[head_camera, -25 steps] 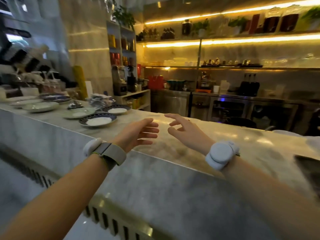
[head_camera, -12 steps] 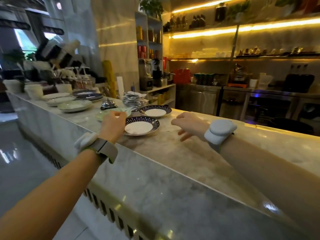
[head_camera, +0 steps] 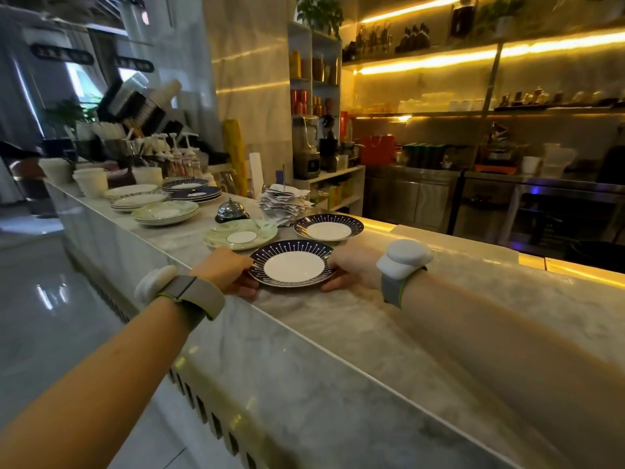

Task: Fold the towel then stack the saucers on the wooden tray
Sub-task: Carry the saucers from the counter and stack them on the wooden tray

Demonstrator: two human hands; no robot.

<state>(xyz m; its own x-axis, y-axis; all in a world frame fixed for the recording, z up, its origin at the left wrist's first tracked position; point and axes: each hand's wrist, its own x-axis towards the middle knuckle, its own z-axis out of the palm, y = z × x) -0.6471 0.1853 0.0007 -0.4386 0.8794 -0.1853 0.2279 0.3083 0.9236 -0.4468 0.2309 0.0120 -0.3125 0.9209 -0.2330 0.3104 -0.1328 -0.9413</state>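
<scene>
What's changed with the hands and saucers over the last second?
Both hands moved left along the marble counter and closed in on the nearest dark-rimmed saucer: the left hand now grips its left edge, the right hand its right edge. Earlier both were empty. The second dark saucer, green saucer and bell stayed put.

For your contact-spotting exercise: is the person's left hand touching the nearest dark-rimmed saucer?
Touching. In the head view the left hand has its fingers curled against the left rim of the nearest dark-rimmed saucer, with no gap showing.
</scene>
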